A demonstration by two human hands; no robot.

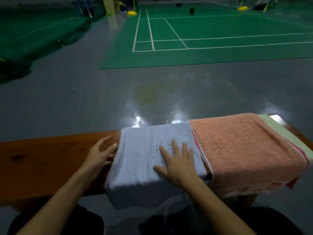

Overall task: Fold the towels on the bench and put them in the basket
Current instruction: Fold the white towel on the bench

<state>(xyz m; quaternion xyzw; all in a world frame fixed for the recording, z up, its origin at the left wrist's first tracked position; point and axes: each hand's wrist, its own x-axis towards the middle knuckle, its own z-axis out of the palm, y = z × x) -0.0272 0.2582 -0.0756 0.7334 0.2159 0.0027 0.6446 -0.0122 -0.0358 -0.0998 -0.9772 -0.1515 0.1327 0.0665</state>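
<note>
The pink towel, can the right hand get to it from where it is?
Probably yes. The right hand lies flat on the blue towel, and the pink towel sits right beside it on the bench with nothing between them.

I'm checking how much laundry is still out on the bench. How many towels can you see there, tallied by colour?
Blue towel, under the right hand, left hand at its edge: 1
Salmon-pink towel: 1
Red-pink towel, only an edge showing: 1
Pale green towel, mostly covered: 1
Total: 4 visible on the bench; more could be hidden in the stack.
</note>
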